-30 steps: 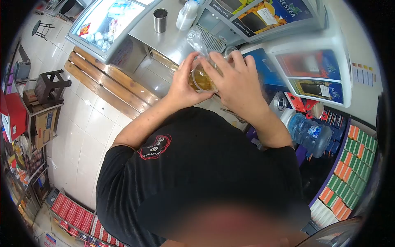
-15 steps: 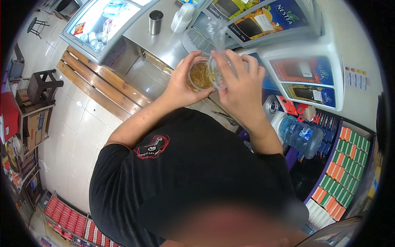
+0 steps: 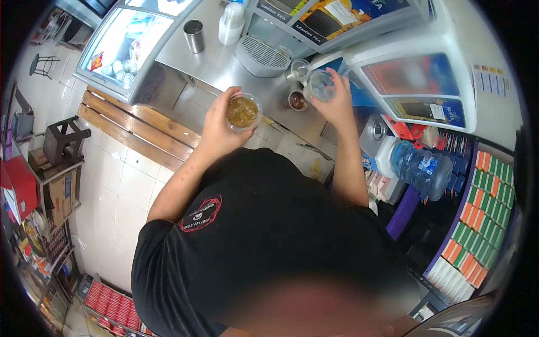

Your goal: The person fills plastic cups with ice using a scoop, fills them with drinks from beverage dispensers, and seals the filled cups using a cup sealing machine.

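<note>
My left hand (image 3: pixel 222 123) is wrapped round a clear cup of yellow-brown drink (image 3: pixel 243 112), seen from above. To the right, my right hand (image 3: pixel 337 101) grips a clear plastic lid (image 3: pixel 321 85), apart from that cup. A second cup with dark contents (image 3: pixel 297 100) stands on the steel counter just left of my right hand. Beside it is another clear container (image 3: pixel 300 70), near the drink dispenser.
The dispenser's drip tray (image 3: pixel 265 53) is at the counter's back. A metal tumbler (image 3: pixel 194 36) and a white bottle (image 3: pixel 231 23) stand left of it. Elsewhere are a wooden bench (image 3: pixel 135 129), a freezer (image 3: pixel 120 53) and a large water bottle (image 3: pixel 421 165).
My hands have moved apart. My left hand has carried the drink cup leftward, while my right hand has moved right with the clear lid. The dark-filled cup has come into view.
</note>
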Motion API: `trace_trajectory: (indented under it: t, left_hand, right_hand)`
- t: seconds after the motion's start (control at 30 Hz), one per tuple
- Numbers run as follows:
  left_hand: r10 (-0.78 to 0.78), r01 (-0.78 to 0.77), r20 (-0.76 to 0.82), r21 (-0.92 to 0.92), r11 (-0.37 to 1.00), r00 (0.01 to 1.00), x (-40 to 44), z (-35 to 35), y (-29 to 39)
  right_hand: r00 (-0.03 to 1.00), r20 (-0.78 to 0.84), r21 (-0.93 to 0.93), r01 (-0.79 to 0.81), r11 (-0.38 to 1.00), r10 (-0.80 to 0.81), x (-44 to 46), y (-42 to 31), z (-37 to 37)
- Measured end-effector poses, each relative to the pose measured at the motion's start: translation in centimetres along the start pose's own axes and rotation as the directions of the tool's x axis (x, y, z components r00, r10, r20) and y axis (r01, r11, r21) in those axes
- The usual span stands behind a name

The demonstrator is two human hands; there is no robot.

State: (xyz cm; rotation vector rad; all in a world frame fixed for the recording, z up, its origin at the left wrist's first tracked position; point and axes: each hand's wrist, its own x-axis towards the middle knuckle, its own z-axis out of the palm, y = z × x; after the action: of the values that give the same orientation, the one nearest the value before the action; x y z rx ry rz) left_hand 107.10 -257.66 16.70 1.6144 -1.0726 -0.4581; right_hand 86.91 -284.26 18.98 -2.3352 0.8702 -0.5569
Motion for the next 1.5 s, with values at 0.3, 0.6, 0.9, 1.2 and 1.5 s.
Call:
trace_trajectory:
  t: [0.3,0.6,0.9,1.2,1.5]
  left_hand:
    - [-0.097,0.098,-0.04,0.025,0.995,0.994,-0.9,-0.7,-0.9]
    - [-0.143,0.143,-0.012,0.053,0.988,0.99,-1.3,-1.2,-1.0]
    - [-0.187,0.188,-0.019,0.062,0.98,0.982,-2.4,-0.9,-1.6]
    - [-0.11,0.108,0.011,0.114,0.988,0.994,-1.2,-0.2,-2.5]
    - [0.161,-0.187,0.263,0.078,0.979,0.951,4.7,8.5,-0.1]
  right_hand:
    - [0.93,-0.337,0.048,-0.141,0.989,0.149,-1.5,9.5,6.0]
    - [0.924,-0.367,-0.069,0.09,0.993,-0.11,4.7,13.7,12.8]
    - [0.9,-0.059,-0.453,-0.41,0.792,0.432,5.1,13.5,14.2]
    - [0.982,0.102,-0.134,-0.148,0.98,0.162,-0.1,11.8,4.6]
    - [0.616,0.182,0.144,-0.788,0.599,0.767,-16.5,15.0,3.2]
